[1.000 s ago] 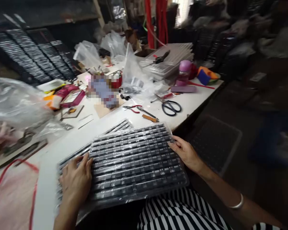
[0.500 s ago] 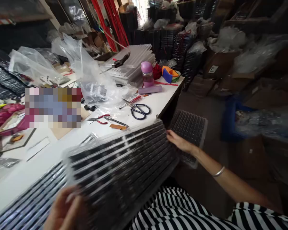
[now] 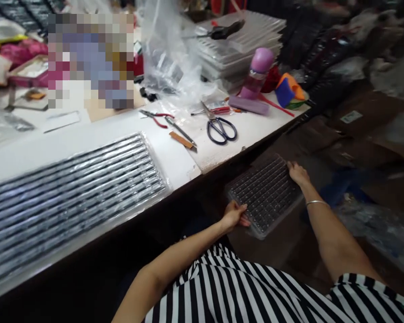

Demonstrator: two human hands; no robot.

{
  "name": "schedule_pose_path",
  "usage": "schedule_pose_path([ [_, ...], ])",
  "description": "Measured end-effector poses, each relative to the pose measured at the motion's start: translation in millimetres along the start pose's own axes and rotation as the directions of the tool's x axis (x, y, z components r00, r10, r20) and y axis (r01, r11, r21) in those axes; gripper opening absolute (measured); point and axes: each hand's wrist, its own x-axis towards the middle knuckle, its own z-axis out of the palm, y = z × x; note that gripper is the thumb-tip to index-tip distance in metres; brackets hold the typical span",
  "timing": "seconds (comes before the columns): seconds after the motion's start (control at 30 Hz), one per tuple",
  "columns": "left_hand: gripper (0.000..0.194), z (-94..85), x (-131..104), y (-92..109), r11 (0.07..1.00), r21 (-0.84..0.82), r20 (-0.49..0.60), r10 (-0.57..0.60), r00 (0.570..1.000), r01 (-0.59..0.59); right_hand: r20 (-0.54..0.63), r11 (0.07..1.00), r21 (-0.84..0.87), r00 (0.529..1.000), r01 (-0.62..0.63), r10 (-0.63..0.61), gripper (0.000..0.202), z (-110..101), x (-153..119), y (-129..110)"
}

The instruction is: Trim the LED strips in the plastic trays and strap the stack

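Observation:
Below the table's edge, to my right, a dark component tray (image 3: 265,194) wrapped in clear plastic lies low near the floor. My left hand (image 3: 234,214) grips its near left corner. My right hand (image 3: 298,173) holds its far right corner. A second plastic-wrapped tray (image 3: 70,188) of dark strips lies flat on the white table (image 3: 175,154), left of both hands and untouched.
Scissors (image 3: 219,128), red-handled pliers (image 3: 154,117) and a small cutter (image 3: 181,133) lie near the table's right edge. Behind them stand a purple bottle (image 3: 258,72), a stack of clear trays (image 3: 239,49) and crumpled plastic bags (image 3: 170,58). Cardboard boxes (image 3: 360,121) crowd the floor at right.
The tray I held over the table is now down off its right side, both hands on it. My view has swung down and right.

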Motion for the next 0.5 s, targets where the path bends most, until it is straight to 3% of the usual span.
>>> schedule_pose_path([
  [0.1,0.039,0.9,11.2,-6.3,1.000,-0.001,-0.045,-0.021,0.999,0.020,0.021,0.989,-0.101,0.994,-0.106,0.109,0.041,11.6,8.3,4.4],
  [0.3,0.028,-2.4,21.9,-14.3,0.991,0.118,-0.068,-0.052,0.996,0.060,0.018,0.976,-0.176,0.991,-0.127,0.133,0.040,19.3,10.7,8.7],
  [0.4,0.037,-8.8,24.3,-17.6,0.972,0.216,-0.060,-0.078,0.995,0.090,-0.044,0.970,-0.199,0.990,-0.139,0.133,0.041,24.1,8.9,8.8],
  [0.5,0.058,-14.4,20.9,-22.0,0.946,0.307,-0.073,-0.090,0.993,0.108,-0.023,0.963,-0.222,0.988,-0.156,0.155,0.040,27.1,13.7,11.9],
])
